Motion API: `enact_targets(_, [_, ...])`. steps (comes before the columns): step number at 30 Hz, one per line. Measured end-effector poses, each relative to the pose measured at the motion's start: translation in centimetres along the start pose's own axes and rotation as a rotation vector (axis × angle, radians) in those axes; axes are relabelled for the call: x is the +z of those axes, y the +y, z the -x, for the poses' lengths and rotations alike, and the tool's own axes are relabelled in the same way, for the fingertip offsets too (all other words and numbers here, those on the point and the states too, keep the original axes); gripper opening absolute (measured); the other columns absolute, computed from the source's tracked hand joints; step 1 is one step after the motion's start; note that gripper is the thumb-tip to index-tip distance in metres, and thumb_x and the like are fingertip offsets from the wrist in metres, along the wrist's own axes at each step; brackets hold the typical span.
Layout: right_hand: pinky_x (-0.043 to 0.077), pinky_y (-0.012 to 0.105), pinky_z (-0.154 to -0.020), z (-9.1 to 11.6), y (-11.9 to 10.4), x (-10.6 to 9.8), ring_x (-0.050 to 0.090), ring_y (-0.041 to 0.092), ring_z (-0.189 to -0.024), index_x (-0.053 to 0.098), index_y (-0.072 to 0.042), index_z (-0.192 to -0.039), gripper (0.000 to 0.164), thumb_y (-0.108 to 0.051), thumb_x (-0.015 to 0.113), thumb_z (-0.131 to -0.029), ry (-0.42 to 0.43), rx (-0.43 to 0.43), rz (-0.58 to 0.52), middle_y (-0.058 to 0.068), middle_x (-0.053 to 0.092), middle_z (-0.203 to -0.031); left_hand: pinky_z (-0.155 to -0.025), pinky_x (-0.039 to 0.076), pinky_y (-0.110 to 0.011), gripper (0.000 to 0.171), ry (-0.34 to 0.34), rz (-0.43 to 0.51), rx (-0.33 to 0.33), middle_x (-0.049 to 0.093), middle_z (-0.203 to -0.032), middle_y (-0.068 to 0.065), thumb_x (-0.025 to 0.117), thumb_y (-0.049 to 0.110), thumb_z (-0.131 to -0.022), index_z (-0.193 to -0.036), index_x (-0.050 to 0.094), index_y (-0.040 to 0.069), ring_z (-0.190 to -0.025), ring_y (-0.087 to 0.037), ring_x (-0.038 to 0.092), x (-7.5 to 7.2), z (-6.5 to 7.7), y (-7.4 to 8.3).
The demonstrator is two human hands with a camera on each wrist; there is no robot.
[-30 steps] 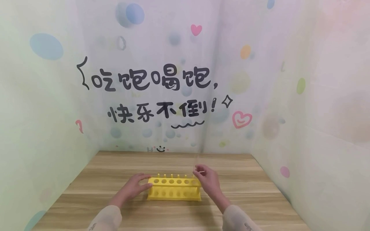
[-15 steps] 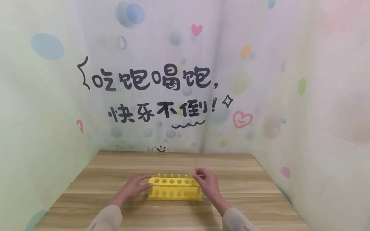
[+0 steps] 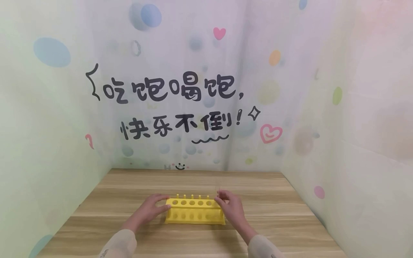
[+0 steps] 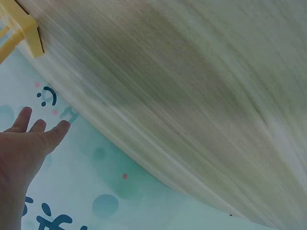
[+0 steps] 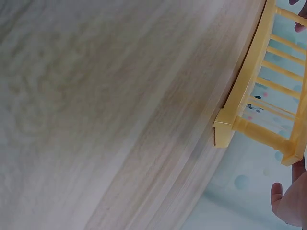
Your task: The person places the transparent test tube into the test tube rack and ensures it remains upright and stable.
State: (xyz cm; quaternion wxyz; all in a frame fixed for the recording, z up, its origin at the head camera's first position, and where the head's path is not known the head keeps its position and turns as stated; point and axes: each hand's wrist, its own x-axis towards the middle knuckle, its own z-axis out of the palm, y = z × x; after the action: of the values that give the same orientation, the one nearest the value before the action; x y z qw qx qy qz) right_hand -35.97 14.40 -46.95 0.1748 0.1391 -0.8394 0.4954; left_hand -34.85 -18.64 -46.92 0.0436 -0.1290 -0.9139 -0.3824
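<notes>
A yellow test tube rack [image 3: 195,221] with a row of round holes and upright pegs stands on the wooden table. My left hand [image 3: 150,209] holds its left end, thumb in front and fingers at the back. At the right end, my right hand [image 3: 233,208] pinches a clear test tube [image 3: 218,187], whose faint top shows above the fingertips. In the right wrist view the tube [image 5: 271,108] shows as thin clear lines between the rack's upper and lower bars. Other fingers of my left hand [image 4: 21,153] stretch out in the left wrist view, with the rack's corner above them.
The wood-grain table [image 3: 274,229] runs back to a pale printed wall [image 3: 180,46] with dots, hearts and black lettering. Similar side walls [image 3: 364,118] close in the left and right.
My right hand has moved down slightly at the rack's right end, lowering the clear test tube. The left hand and the rack stay in place.
</notes>
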Motion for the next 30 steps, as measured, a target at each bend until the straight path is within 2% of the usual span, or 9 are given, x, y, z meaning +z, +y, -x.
enact_targets(3, [0.057, 0.043, -0.085, 0.0, 0.0, 0.0, 0.066, 0.021, -0.1, 0.07, -0.012, -0.116, 0.024, -0.021, 0.071, -0.094, -0.003, 0.0, 0.0, 0.0, 0.072, -0.104, -0.107, 0.029, -0.069, 0.05, 0.0, 0.001, 0.0, 0.046, -0.144, -0.027, 0.068, 0.041, -0.093, -0.132, 0.063, 0.01, -0.134, -0.051, 0.037, 0.0, 0.0, 0.1])
enact_targets(10, [0.058, 0.04, -0.083, 0.0, 0.1, -0.1, 0.066, 0.023, -0.102, 0.069, -0.011, -0.118, 0.027, -0.023, 0.071, -0.093, -0.008, 0.01, 0.016, 0.002, 0.072, -0.106, -0.106, 0.03, -0.069, 0.05, -0.01, -0.009, 0.016, 0.046, -0.143, -0.029, 0.068, 0.039, -0.093, -0.132, 0.062, 0.008, -0.133, -0.052, 0.037, -0.2, 0.1, 0.3])
enact_targets(18, [0.052, 0.052, -0.093, 0.2, 0.5, -0.1, 0.064, 0.025, -0.107, 0.068, -0.011, -0.122, 0.035, -0.03, 0.07, -0.093, -0.025, -0.006, 0.029, 0.003, 0.071, -0.109, -0.108, 0.031, -0.065, 0.049, -0.006, -0.046, -0.006, 0.052, -0.141, -0.021, 0.07, 0.039, -0.092, -0.131, 0.063, 0.01, -0.133, -0.046, 0.041, -0.2, -0.2, 0.4])
enact_targets(25, [0.057, 0.042, -0.082, 0.2, 0.9, -0.8, 0.064, 0.027, -0.105, 0.062, -0.011, -0.131, 0.044, -0.039, 0.064, -0.097, -0.01, -0.001, 0.052, 0.008, 0.069, -0.118, -0.109, 0.031, -0.063, 0.054, -0.007, -0.058, -0.007, 0.053, -0.141, -0.019, 0.067, 0.041, -0.093, -0.135, 0.059, 0.008, -0.133, -0.044, 0.043, -0.4, -0.1, 0.4])
enact_targets(30, [0.056, 0.037, -0.075, -0.2, 1.8, -1.9, 0.066, 0.021, -0.089, 0.059, -0.011, -0.135, 0.048, -0.043, 0.06, -0.098, 0.007, 0.038, 0.072, 0.009, 0.067, -0.121, -0.11, 0.031, -0.062, 0.055, 0.006, -0.099, 0.019, 0.051, -0.142, -0.022, 0.061, 0.042, -0.097, -0.138, 0.056, 0.006, -0.134, -0.045, 0.042, -1.3, 0.1, 0.3])
